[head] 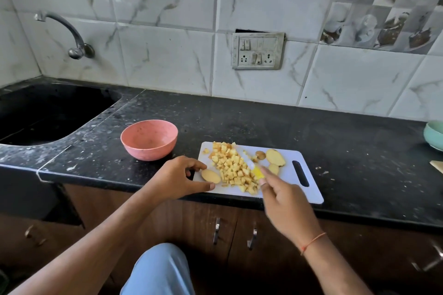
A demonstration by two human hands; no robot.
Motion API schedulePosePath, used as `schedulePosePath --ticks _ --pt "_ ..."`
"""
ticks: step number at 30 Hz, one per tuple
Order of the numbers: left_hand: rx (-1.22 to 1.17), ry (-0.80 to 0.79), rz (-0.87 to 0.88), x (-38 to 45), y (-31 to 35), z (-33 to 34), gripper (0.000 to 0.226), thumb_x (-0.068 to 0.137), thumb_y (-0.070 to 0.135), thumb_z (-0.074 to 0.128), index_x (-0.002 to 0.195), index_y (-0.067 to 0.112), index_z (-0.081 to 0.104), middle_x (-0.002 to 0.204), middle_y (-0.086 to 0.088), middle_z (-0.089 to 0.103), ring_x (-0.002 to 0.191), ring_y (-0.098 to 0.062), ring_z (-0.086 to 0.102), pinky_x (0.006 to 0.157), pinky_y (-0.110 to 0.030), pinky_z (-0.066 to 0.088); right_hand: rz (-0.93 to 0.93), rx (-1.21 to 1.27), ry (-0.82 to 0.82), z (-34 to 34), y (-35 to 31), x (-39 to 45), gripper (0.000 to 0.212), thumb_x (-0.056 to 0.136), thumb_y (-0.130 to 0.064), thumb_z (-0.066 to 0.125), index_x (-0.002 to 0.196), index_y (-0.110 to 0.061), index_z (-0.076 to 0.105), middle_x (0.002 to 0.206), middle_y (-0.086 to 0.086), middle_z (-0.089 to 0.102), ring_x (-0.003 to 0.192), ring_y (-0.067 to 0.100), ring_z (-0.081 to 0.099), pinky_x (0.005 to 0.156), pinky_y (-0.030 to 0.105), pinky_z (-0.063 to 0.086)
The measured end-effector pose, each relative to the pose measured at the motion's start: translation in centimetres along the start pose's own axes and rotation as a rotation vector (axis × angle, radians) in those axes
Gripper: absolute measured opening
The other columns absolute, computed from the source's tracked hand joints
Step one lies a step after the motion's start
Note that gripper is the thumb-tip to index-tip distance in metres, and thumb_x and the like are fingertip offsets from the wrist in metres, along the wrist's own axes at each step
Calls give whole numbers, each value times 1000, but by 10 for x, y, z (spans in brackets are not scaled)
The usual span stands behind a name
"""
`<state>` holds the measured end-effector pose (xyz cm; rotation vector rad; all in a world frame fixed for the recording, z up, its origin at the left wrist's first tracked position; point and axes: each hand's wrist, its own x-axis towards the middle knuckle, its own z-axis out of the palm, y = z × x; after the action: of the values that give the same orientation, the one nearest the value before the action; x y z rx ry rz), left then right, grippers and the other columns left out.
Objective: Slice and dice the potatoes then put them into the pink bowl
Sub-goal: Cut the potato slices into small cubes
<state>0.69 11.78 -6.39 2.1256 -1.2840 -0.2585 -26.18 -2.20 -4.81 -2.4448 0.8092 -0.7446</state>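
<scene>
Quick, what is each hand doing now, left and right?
Left hand: fingers loosely curled beside the potato slice, thumb near it; a grip cannot be told.
Right hand: holds the knife by its yellow handle, blade among the diced potato.

Orange wrist thread [312, 242], light-blue trousers [160, 270]

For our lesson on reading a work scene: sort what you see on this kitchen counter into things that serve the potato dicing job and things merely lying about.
Belong to the job:
- diced potato
- potato slice by the left hand
- uncut slices
- knife in the right hand
- cutting board
- pink bowl

Lying about:
- green bowl
- tap
- sink
- switch panel
</scene>
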Motion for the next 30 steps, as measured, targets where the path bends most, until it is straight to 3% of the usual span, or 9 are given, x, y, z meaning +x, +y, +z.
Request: schedulePosePath --ticks 6,11,14,16,19,22,25,30 --pt "-67 61 -20 -2 -1 8 71 63 75 88 124 40 74 111 20 65 92 -1 61 74 -15 47 -121 -319 -123 22 -44 -21 51 110 -45 37 160 -40 34 58 -13 38 50 8 41 45 21 22" --pt "-77 0 13 0 -3 3 58 72 63 89 124 42 74 111 20 63 91 -4 61 77 -19 51 -98 -307 -153 26 -47 -25 51 110 -46 32 161 -40 31 65 -10 52 58 11 51 46 21 29" --pt "-93 -44 45 1 -6 0 62 75 58 90 131 44 70 114 19 61 94 -4 60 79 -15 50 -66 -296 -139 30 -49 -26 51 110 -45 33 161 -39 30 64 -11 53 58 9 53 46 20 28" --pt "-111 -19 80 0 -10 1 69 77 57 89 140 41 64 120 22 58 95 -3 59 78 -12 48 -42 -287 -139 31 -50 -26 52 110 -45 33 162 -39 30 64 -12 52 59 9 53 46 20 28" --pt "-131 99 233 -12 -19 9 58 88 58 80 140 38 64 132 26 53 108 -6 60 89 -24 54 -36 -289 -152 32 -52 -27 53 110 -46 31 163 -39 25 67 -11 54 61 9 54 47 20 30" --pt "12 192 435 -30 -26 15 43 98 56 70 137 40 64 144 25 51 130 -12 53 102 -35 52 -39 -295 -159 34 -53 -29 54 111 -47 30 163 -38 22 68 -12 54 64 10 57 51 21 39" --pt "193 190 536 -40 -30 18 46 102 58 62 145 41 58 153 24 47 136 -10 48 109 -36 45 -35 -305 -156 34 -52 -30 54 111 -47 28 163 -38 23 69 -11 55 65 10 58 55 23 47" --pt "344 193 532 -44 -34 25 48 103 65 53 146 45 55 155 27 47 136 -10 51 102 -40 46 -19 -313 -145 36 -57 -29 52 110 -46 31 162 -38 28 67 -10 56 61 9 55 48 20 33"
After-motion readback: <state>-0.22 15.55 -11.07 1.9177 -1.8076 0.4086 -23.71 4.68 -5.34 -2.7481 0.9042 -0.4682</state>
